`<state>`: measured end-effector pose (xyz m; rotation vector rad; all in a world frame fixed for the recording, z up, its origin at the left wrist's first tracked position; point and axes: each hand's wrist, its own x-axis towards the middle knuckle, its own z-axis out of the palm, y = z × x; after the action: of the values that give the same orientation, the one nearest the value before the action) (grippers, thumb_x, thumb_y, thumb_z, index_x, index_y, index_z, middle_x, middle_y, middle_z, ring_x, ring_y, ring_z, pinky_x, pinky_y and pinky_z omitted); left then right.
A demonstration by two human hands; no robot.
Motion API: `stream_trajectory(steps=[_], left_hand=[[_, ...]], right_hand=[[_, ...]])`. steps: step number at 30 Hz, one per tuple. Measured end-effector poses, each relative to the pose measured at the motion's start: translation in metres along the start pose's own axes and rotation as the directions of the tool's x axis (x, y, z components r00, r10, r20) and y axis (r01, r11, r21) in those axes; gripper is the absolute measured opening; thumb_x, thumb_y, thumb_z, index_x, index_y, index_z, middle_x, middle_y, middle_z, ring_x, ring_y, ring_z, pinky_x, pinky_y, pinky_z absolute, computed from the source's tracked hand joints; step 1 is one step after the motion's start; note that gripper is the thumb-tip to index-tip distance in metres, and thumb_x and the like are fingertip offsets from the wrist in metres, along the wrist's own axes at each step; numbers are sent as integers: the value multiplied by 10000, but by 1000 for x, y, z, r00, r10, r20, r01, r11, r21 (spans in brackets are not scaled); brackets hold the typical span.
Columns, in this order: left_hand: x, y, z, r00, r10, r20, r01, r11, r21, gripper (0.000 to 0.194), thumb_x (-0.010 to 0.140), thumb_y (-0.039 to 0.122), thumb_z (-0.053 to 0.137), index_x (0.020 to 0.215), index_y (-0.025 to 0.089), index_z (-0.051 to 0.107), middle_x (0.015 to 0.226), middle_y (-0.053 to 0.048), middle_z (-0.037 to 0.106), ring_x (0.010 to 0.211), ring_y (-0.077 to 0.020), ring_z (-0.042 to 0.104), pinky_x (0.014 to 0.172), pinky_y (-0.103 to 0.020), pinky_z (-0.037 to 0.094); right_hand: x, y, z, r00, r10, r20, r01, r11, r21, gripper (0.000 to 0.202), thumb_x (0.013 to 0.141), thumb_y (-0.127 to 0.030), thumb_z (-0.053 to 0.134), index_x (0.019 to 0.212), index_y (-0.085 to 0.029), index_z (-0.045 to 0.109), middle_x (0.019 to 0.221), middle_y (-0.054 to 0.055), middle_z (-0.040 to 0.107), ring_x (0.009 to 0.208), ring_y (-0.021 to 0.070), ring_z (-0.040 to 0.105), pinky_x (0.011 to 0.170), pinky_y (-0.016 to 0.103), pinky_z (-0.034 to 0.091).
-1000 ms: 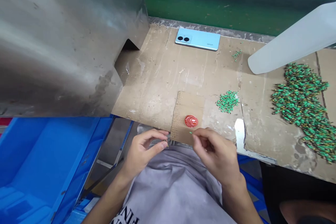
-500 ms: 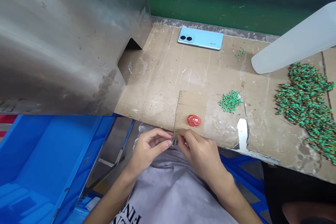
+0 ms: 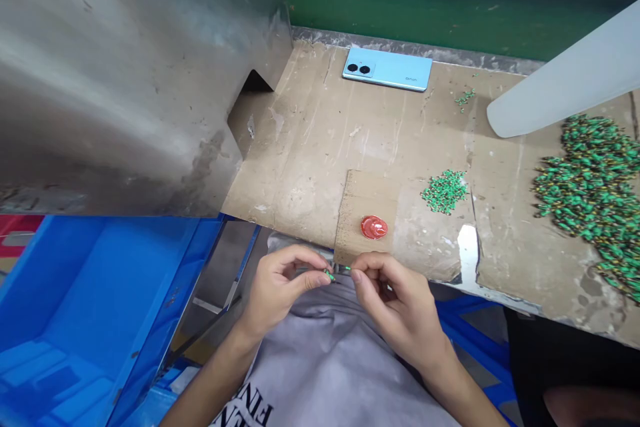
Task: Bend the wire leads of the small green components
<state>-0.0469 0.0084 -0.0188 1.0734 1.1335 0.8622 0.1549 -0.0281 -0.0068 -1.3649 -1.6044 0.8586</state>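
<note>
My left hand point(image 3: 286, 281) pinches a tiny green piece point(image 3: 329, 275) between thumb and fingertips, at the table's front edge. Facing it, my right hand point(image 3: 395, 300) pinches a thin bright green piece point(image 3: 347, 268) whose tip points left. A narrow gap lies between the two pieces. Just beyond my hands, a small dish of glossy red paste point(image 3: 374, 227) rests on a cardboard piece point(image 3: 356, 197). To its right lies a small pile of green pieces point(image 3: 445, 191). What exactly the small pieces are is too small to tell.
A large heap of green, dark and yellow pieces point(image 3: 595, 180) covers the right side. A white tube point(image 3: 560, 83) slants over the table point(image 3: 300, 167). A light blue phone point(image 3: 395, 71) lies at the back. A metal housing point(image 3: 125, 80) and blue bin point(image 3: 100, 300) stand left.
My right hand has turned and drawn slightly right, and a green piece now shows at its fingertips. The left hand keeps its pinch, its green piece now more visible. The view has shifted slightly.
</note>
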Motion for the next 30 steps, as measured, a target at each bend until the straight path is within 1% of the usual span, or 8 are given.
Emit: stream_trajectory(steps=[3,6,10,13,17,21,26,30], left_hand=[[-1,2,4,996,78,40,-75,995,-66,151,785,285,991,798,220,856,817,-42,839,784,-187,785,752,-249,627],[-1,4,7,991,124,56,-120,989,-84,145,784,275,995,796,230,858,811,-30,831,776,-170,772,738,-233,612],[-2,4,8,991,116,66,-110,990,-91,141,786,278,995,831,237,867,811,-29,829,755,-165,766,708,-232,604],[-2,4,8,991,116,68,-112,992,-60,155,782,313,997,870,248,887,839,-41,840,762,-173,772,699,-236,605],[-1,4,7,986,144,80,-143,990,-13,148,792,356,988,839,250,896,823,-56,837,768,-190,778,699,-252,611],[0,4,8,984,155,84,-157,988,14,187,801,395,978,814,231,888,807,-69,829,751,-196,772,692,-266,617],[2,1,9,962,248,112,-247,969,-23,146,812,318,976,822,212,876,781,-53,818,717,-168,761,661,-231,604],[2,-1,9,956,264,126,-261,964,-42,119,822,279,967,836,209,873,777,-48,811,719,-164,758,668,-227,605]], right_hand=[[-1,-4,-2,996,21,84,-31,993,117,115,1061,-175,592,966,-232,625,675,-72,586,520,93,525,500,194,430],[-2,-3,-3,991,6,133,-27,988,154,111,1061,-165,583,980,-227,626,705,-59,598,544,97,522,511,203,422],[-2,-1,-4,988,-4,152,-21,986,164,108,1058,-151,581,988,-224,621,705,-64,587,543,94,507,499,206,395],[-2,-1,-4,986,1,169,-31,983,178,105,1062,-155,574,1000,-220,629,713,-61,595,552,100,513,507,213,403],[0,-2,-4,983,-15,183,-24,978,207,122,1066,-136,563,1007,-218,632,730,-59,613,568,97,519,520,214,397],[1,-1,-3,982,-26,187,-14,978,207,121,1066,-122,571,1026,-217,636,738,-59,621,576,92,525,527,209,390],[0,2,-4,981,-57,183,22,981,191,110,1062,-125,585,1037,-213,646,756,-42,650,584,96,535,530,216,375],[1,2,-5,977,-74,201,31,978,207,103,1065,-132,582,1040,-206,649,754,-39,649,590,99,539,561,216,405]])
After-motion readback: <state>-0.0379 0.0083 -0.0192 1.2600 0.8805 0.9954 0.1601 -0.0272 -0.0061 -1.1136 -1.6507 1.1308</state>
